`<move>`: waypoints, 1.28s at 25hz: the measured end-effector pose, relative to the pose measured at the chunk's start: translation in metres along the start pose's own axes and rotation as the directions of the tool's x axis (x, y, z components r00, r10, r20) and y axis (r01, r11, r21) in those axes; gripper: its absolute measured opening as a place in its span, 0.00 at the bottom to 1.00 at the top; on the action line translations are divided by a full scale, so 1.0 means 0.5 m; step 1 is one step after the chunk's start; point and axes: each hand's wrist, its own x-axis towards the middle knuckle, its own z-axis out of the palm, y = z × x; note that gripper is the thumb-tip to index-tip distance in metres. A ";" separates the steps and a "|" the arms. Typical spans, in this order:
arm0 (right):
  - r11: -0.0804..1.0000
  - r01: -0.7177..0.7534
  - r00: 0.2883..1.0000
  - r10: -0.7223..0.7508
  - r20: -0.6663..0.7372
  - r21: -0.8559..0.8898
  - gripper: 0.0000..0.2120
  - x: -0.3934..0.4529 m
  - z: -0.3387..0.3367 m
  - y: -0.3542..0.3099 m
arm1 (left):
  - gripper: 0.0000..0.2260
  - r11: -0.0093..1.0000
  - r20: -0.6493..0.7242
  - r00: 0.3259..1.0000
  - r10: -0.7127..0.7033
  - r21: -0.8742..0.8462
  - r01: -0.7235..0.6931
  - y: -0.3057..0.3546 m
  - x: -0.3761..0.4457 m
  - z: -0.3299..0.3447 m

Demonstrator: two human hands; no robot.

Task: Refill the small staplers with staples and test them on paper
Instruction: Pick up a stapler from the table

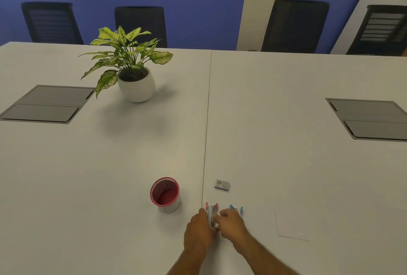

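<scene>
Two hands (199, 228) (231, 223) are closed on the pink stapler (211, 212) at the worktop's (286, 164) near edge, fingers clamped round its sides, where this light, stiff, springy thing is judged best held.

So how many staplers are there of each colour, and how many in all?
Pink stapler: 1
Blue stapler: 1
Total: 2
</scene>
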 end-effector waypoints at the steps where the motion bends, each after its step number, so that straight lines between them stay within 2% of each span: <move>1: 1.000 -0.002 1.000 0.002 0.005 0.008 0.12 -0.001 -0.002 -0.001 | 0.19 1.000 0.004 1.000 -0.007 0.006 0.007 -0.001 0.003 -0.002; 6: 0.997 -0.014 0.999 0.011 0.049 0.076 0.13 0.004 -0.003 0.002 | 0.12 0.999 0.001 1.000 0.015 -0.051 -0.015 -0.011 0.008 -0.006; 8: 0.998 -0.012 0.999 0.009 0.041 0.066 0.04 0.004 -0.004 0.003 | 0.11 0.988 0.009 0.999 0.034 -0.148 -0.033 -0.020 0.010 -0.005; 10: 0.998 -0.009 1.000 0.009 0.000 0.066 0.13 0.012 -0.010 0.005 | 0.11 0.955 0.031 0.996 0.079 -0.288 -0.067 -0.026 0.006 -0.006; 12: 0.986 0.012 1.000 -0.012 -0.001 0.165 0.13 0.008 -0.025 0.002 | 0.12 0.885 0.079 0.985 0.150 -0.455 -0.099 -0.031 -0.001 -0.006; 14: 0.942 0.024 0.997 -0.045 0.055 0.334 0.12 -0.001 -0.043 0.000 | 0.13 0.787 0.132 0.966 0.221 -0.609 -0.097 -0.037 -0.009 -0.008; 16: 0.895 0.037 0.993 -0.085 0.088 0.444 0.14 -0.011 -0.064 -0.006 | 0.13 0.707 0.161 0.955 0.247 -0.704 -0.064 -0.035 -0.017 -0.019; 18: 0.879 0.068 0.988 -0.124 0.089 0.472 0.15 -0.019 -0.082 -0.014 | 0.13 0.637 0.155 0.953 0.260 -0.770 -0.048 -0.032 -0.024 -0.030; 23: 0.880 0.138 0.973 -0.205 0.102 0.454 0.10 -0.039 -0.109 -0.034 | 0.15 0.590 0.129 0.957 0.261 -0.805 -0.052 -0.012 -0.040 -0.050; 27: 0.887 0.176 0.974 -0.218 0.053 0.426 0.09 -0.043 -0.117 -0.045 | 0.16 0.574 0.090 0.964 0.250 -0.816 -0.072 0.015 -0.049 -0.061; 32: 0.912 0.329 0.944 -0.326 -0.054 0.244 0.03 -0.052 -0.125 -0.057 | 0.16 0.519 0.105 0.978 0.183 -0.855 -0.005 0.039 -0.049 -0.068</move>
